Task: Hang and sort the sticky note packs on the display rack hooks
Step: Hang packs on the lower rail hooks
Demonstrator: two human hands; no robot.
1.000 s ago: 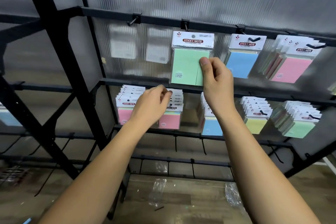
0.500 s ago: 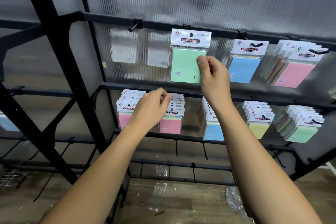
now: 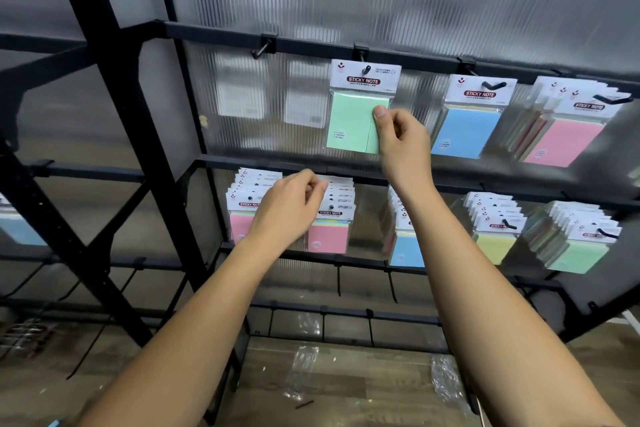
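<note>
A green sticky note pack (image 3: 349, 121) hangs on the second hook (image 3: 365, 69) of the top rail, the hook poking through its header hole. My right hand (image 3: 401, 146) pinches the pack's right edge between thumb and fingers. My left hand (image 3: 289, 208) is lower, its fingertips pinching the header of a pack in the pink stack (image 3: 329, 218) on the middle rail. A blue pack (image 3: 467, 128) and a pink stack (image 3: 568, 135) hang further right on the top rail.
The black rack frame (image 3: 114, 135) stands at left with a bare hook (image 3: 261, 48) on the top rail. The middle rail holds pink (image 3: 242, 218), blue (image 3: 403, 246), yellow (image 3: 495, 236) and green (image 3: 578, 246) stacks. Bare hooks (image 3: 338, 282) hang below. Plastic wrappers (image 3: 301, 371) lie on the wooden floor.
The green pack has gone onto the top rail hook, which now shows through its header hole. My right hand keeps hold of its edge. My left hand stays at the pink stack.
</note>
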